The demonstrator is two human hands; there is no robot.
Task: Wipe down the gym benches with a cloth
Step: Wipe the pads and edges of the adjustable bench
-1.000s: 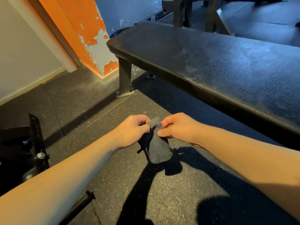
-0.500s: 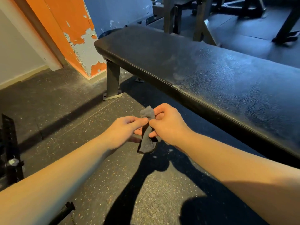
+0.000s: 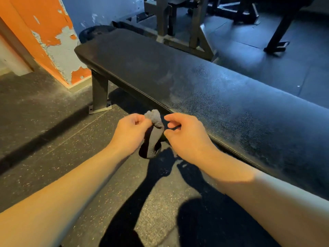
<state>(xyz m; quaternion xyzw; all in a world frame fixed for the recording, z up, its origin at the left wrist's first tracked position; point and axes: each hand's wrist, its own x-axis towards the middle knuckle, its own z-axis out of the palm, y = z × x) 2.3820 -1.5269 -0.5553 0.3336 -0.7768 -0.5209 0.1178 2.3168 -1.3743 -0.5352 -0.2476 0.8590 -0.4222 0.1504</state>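
The left grip (image 3: 130,134) pinches a dangling cloth (image 3: 154,122); the curled right grip (image 3: 187,138), hold unclear, is nearer the worktop (image 3: 213,97) running far-left to near-right.

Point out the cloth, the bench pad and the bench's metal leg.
cloth (image 3: 152,139): head view, on its hanging dark middle.
bench pad (image 3: 204,90): head view, on its top surface.
metal leg (image 3: 99,91): head view, on its upright post.

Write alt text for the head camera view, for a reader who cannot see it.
A person's left hand pinches a dark grey cloth before a black padded bench; the right hand hovers beside it, fingers curled. The floor is speckled rubber.
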